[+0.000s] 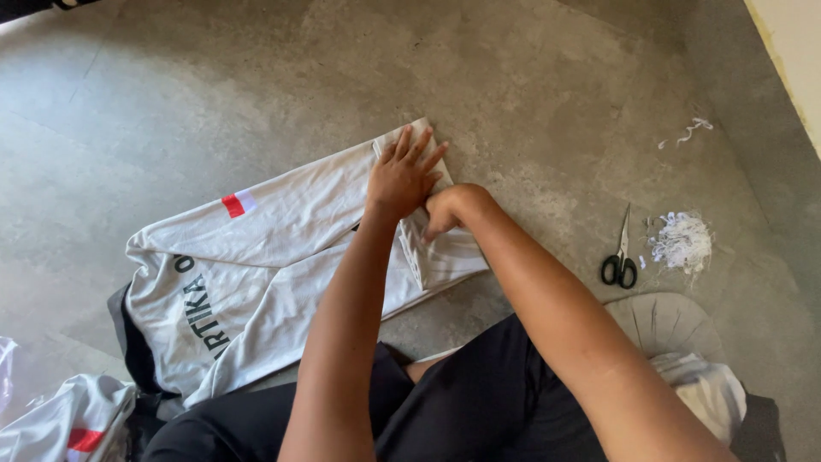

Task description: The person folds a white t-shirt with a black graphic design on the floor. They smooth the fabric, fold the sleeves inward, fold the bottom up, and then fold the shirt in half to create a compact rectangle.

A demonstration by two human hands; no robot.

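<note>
Black-trousered legs (pixel 479 402) sat just below the white shirt (pixel 256 274), which bore a red-and-white patch (pixel 239 204) and black lettering. Left hand (pixel 404 175) pressed flat, fingers spread, on its folded end; right hand (pixel 445 210) pinched the fold.

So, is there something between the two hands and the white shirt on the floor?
No, nothing visible. The left hand lies flat, fingers spread, directly on the folded part of the white shirt, and the right hand presses the fold beside it. The scissors lie apart, to the right.
</note>
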